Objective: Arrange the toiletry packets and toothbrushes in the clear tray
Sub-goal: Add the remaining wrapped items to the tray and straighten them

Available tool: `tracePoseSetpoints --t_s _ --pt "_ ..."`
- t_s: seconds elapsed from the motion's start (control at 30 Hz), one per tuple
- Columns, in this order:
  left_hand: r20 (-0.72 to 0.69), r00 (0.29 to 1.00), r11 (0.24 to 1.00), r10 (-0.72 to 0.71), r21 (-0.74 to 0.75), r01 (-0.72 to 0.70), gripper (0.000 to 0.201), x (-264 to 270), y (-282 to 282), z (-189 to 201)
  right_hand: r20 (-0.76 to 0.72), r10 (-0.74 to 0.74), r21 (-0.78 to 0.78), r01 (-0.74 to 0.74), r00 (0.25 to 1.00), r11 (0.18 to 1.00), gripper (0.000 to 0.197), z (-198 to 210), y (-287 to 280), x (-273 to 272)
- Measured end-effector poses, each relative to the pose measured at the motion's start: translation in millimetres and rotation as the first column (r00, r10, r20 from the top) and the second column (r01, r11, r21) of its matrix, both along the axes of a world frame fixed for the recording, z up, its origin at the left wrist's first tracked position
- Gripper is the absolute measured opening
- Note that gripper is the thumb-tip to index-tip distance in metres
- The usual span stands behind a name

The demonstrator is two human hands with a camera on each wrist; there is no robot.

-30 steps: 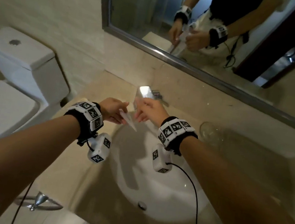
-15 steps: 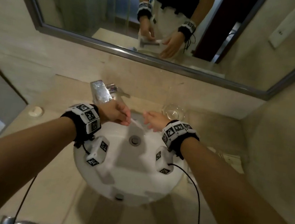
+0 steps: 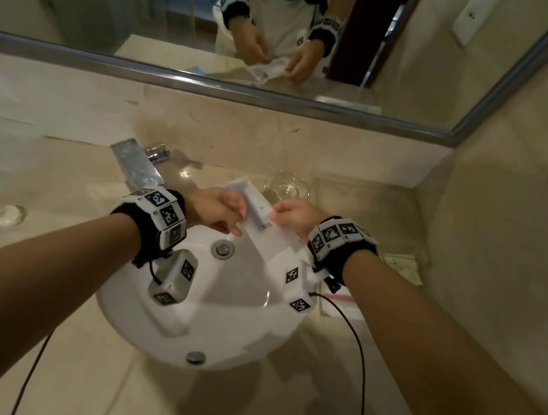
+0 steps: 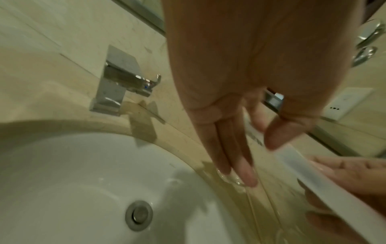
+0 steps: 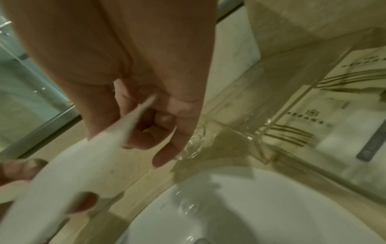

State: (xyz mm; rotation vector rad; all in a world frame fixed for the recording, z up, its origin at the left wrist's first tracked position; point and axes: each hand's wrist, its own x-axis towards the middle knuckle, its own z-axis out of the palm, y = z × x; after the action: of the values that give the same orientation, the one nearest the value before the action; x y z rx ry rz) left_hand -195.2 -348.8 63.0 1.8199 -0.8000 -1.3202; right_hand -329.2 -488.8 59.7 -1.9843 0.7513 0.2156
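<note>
Both hands, left (image 3: 219, 209) and right (image 3: 294, 215), had carried the pinched white packet (image 3: 258, 212) rightward over the sink (image 3: 226, 305), nearer the clear tray (image 5: 261, 128); placement looked next.

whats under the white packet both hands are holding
Below the white packet, pinched by the left hand and right hand, is the white sink basin with its drain. The basin rim and counter directly beneath it are covered.
</note>
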Motion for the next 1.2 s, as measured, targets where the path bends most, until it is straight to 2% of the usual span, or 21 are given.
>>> tracePoseSetpoints --t_s 0.13,0.27,0.33,0.43,0.6,0.67,0.73,0.87,0.93,1.0,1.03,1.1,1.2 --pt "-0.030 0.963 0.962 0.269 -0.048 -0.270 0.038 -9 -14 -2 -0.012 -0.008 -0.033 0.008 1.000 0.999 0.030 3 -13 -18" --pt "-0.096 0.934 0.932 0.344 -0.082 -0.352 0.038 -13 -28 -1 -0.018 -0.033 0.019 0.033 0.999 0.999 0.029 4 -21 -36" --pt "-0.100 0.929 0.925 0.357 -0.101 -0.367 0.032 -16 -34 -2 -0.014 -0.066 0.047 0.067 0.998 0.997 0.028 3 -23 -43" --pt "-0.055 0.957 0.951 0.284 -0.109 -0.289 0.008 -22 -41 -4 -0.017 -0.090 0.064 0.091 0.996 0.994 0.027 4 -27 -52" --pt "-0.024 0.983 0.975 0.184 -0.122 -0.185 0.001 -30 -51 -5 -0.021 -0.184 0.177 0.185 0.983 0.967 0.017 1 -32 -66" --pt "-0.026 0.987 0.977 0.156 -0.141 -0.158 0.005 -34 -56 -4 -0.025 -0.212 0.260 0.211 0.977 0.942 0.013 1 -32 -69" --pt "-0.022 0.993 0.981 0.116 -0.155 -0.118 0.009 -41 -61 -2 -0.008 -0.228 0.297 0.220 0.974 0.929 0.024 3 -32 -72" --pt "-0.053 0.996 0.977 0.067 -0.200 -0.077 0.021 -57 -72 3 0.031 -0.212 0.180 0.203 0.977 0.962 0.031 6 -32 -79" --pt "-0.062 0.997 0.973 0.055 -0.221 -0.068 0.029 -64 -77 4 0.029 -0.188 0.149 0.181 0.982 0.972 0.026 7 -32 -83" --pt "-0.088 0.994 0.964 0.068 -0.252 -0.088 0.032 -71 -83 3 0.024 -0.192 0.136 0.187 0.981 0.973 0.012 5 -34 -89" --pt "-0.105 0.991 0.960 0.085 -0.259 -0.110 0.033 -74 -86 2 0.034 -0.218 0.154 0.211 0.975 0.965 0.007 4 -34 -93" --pt "-0.126 0.988 0.965 0.088 -0.234 -0.116 0.035 -79 -91 1 0.073 -0.302 0.253 0.276 0.950 0.927 0.013 4 -37 -102" --pt "-0.083 0.996 0.991 -0.029 -0.131 0.018 0.027 -81 -94 -2 0.075 -0.432 0.411 0.367 0.899 0.834 0.012 8 -41 -116"
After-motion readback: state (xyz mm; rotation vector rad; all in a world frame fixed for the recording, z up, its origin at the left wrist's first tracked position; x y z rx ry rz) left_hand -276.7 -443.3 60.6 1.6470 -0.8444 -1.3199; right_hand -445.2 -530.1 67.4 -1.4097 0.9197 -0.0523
